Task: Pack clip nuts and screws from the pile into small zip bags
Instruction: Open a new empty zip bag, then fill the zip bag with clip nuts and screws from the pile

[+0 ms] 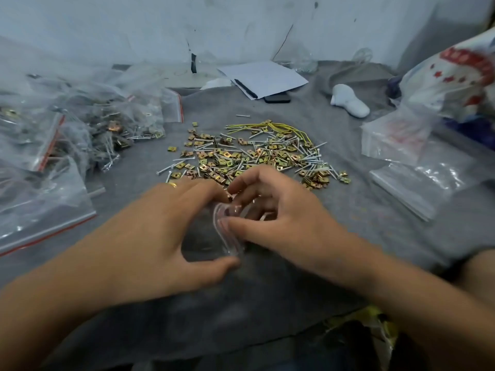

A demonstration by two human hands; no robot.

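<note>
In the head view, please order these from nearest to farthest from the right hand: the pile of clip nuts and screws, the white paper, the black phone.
From the right hand:
1. Pile of clip nuts and screws, just beyond its fingers.
2. Black phone, farther back, centre.
3. White paper, overlapping the phone and reaching farther back.

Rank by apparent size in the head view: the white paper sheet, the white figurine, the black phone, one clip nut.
1. white paper sheet
2. white figurine
3. black phone, mostly hidden under the paper, so its true size is unsure
4. clip nut
</note>
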